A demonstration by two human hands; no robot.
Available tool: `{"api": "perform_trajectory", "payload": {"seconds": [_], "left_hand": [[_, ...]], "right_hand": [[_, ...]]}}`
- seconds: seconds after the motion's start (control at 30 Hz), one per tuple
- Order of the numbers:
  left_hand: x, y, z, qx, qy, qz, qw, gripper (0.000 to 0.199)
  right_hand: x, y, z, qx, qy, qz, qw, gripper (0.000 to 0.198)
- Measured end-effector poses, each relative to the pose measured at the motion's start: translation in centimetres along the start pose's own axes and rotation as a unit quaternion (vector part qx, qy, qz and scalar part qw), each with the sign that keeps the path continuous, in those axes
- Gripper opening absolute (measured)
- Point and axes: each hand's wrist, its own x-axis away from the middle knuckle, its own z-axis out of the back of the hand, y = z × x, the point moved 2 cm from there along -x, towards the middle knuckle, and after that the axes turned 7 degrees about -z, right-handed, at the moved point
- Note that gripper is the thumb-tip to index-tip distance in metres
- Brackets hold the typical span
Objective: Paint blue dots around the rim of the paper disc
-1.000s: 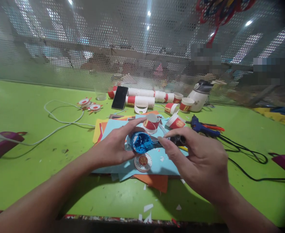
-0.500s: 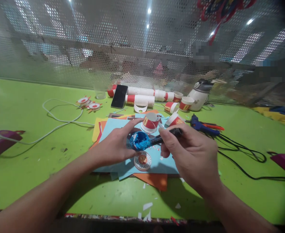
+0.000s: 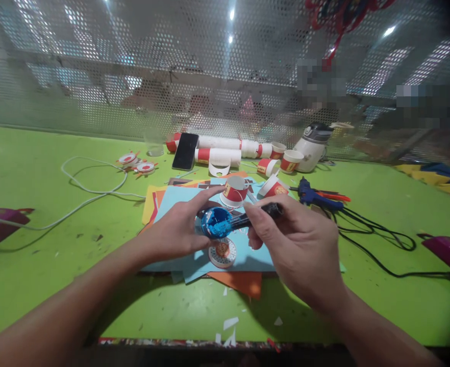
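My left hand [image 3: 173,227] is closed around a small jar of blue paint [image 3: 214,224], whose mouth is tilted towards the right. Pinched in my right hand [image 3: 303,247] is a black-handled brush [image 3: 244,220]. Its blue-coated end sits at the jar's mouth; the bristles are smeared with paint. Just below the jar, a round white disc with a red-orange centre [image 3: 222,255] lies on light blue paper [image 3: 171,201]. A red and white paper cup [image 3: 235,191] stands right behind the jar, and another such cup [image 3: 273,186] lies tipped beside it.
A glue gun [image 3: 317,195] with black cable lies to the right. Farther back are a phone [image 3: 185,151], stacked paper cups [image 3: 220,157] and a white bottle [image 3: 312,150]. A white cable [image 3: 91,195] loops on the left. Paper scraps [image 3: 230,323] litter the green table [image 3: 164,311].
The whole view has shifted slightly, so things appear a little farther left. Both hands keep their hold on the jar and the brush, with hardly any movement between them.
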Motion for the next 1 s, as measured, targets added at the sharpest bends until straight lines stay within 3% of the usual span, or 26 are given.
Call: {"api": "perform_trajectory", "payload": {"seconds": [0.1, 0.3, 0.57, 0.8, 1.0], "left_hand": [[0.0, 0.0, 0.2, -0.011, -0.003, 0.011, 1.0, 0.093], [0.1, -0.2, 0.5, -0.001, -0.001, 0.005, 1.0, 0.087], [0.2, -0.1, 0.6, -0.053, -0.028, -0.053, 0.997, 0.084], [0.3, 0.0, 0.5, -0.057, -0.054, -0.069, 0.994, 0.086], [0.3, 0.4, 0.5, -0.081, -0.014, -0.072, 0.994, 0.077]], "right_hand": [[0.0, -0.2, 0.4, 0.044, -0.016, 0.021, 0.999, 0.023], [-0.8, -0.7, 1.3, 0.154, -0.048, 0.129, 0.979, 0.016], [-1.7, -0.1, 2.2, 0.166, -0.084, 0.198, 0.962, 0.015], [-1.8, 0.0, 2.3, 0.185, -0.152, 0.214, 0.947, 0.014], [-1.4, -0.6, 2.3, 0.164, -0.167, 0.173, 0.957, 0.014]]}}
